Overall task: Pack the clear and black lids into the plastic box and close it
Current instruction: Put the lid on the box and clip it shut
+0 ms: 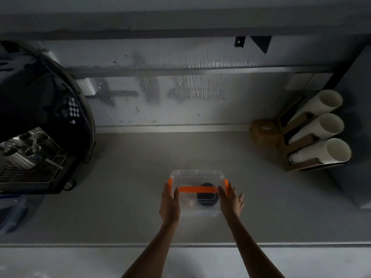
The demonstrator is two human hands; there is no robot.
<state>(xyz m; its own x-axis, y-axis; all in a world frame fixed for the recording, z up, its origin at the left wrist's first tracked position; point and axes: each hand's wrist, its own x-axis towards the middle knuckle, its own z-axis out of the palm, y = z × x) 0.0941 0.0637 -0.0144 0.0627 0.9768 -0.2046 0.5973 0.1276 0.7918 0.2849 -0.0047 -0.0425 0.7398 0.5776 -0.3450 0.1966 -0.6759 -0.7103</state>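
Clear plastic box [195, 176] is sitting on the desk [120, 197] between the left grip [169, 201] and right grip [230, 201], both spread flat and pressing its orange side latches [170, 183], black lids [206, 199] lying inside nearer the right grip; seemingly only latching is remaining.

One box [196, 175], two hands [169, 203] [231, 204], three white tubes [319, 106] [323, 128] [329, 153].
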